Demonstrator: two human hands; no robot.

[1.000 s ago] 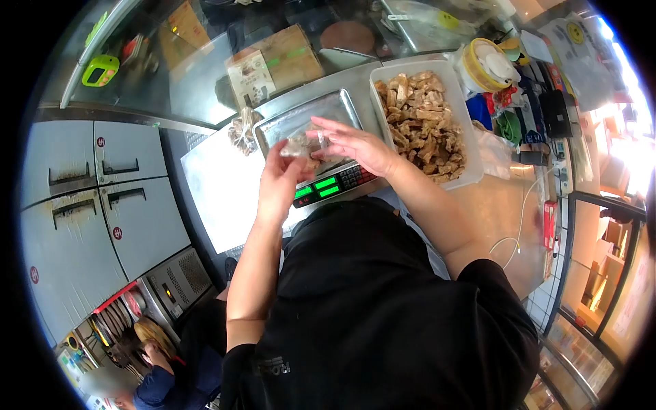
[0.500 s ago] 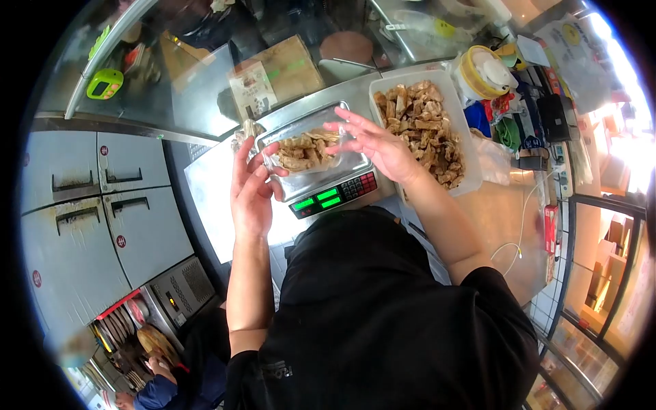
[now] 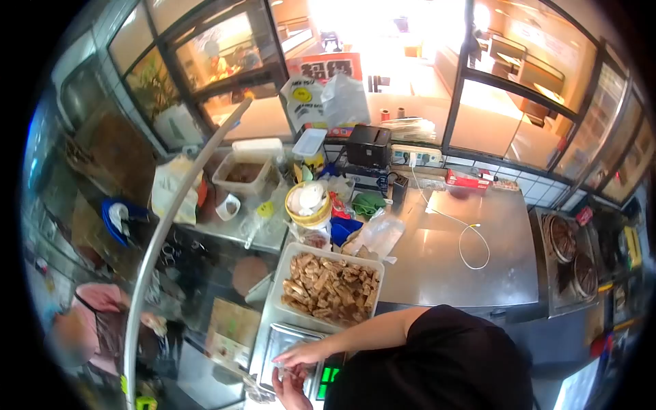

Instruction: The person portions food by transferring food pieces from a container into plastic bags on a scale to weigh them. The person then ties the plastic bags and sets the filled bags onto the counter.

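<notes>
At the lower middle, my right hand [image 3: 305,352] reaches over the steel tray [image 3: 269,377] of a digital scale [image 3: 329,374], its fingers pointing left and drawn in. My left hand [image 3: 290,392] comes up from the bottom edge with curled fingers, close against the right. Something small and partly see-through lies between the fingertips, too blurred and covered to name. Green digits glow on the scale beside my wrist. Behind the tray stands a white plastic tub [image 3: 276,296] heaped with brown chopped pieces [image 3: 332,285], which look like cooked meat.
A yellow-rimmed tub [image 3: 307,213], plastic bags [image 3: 383,236] and a black box-shaped device [image 3: 369,145] crowd the counter behind. A white cable [image 3: 486,247] lies on the steel worktop [image 3: 437,280]. Beyond the glass and its metal rail [image 3: 158,249], a person [image 3: 102,321] in pink stands left.
My view has swung to the right, toward the windows. My hands, spread on either side of the brown pieces on the scale before, are now close together with fingers drawn in.
</notes>
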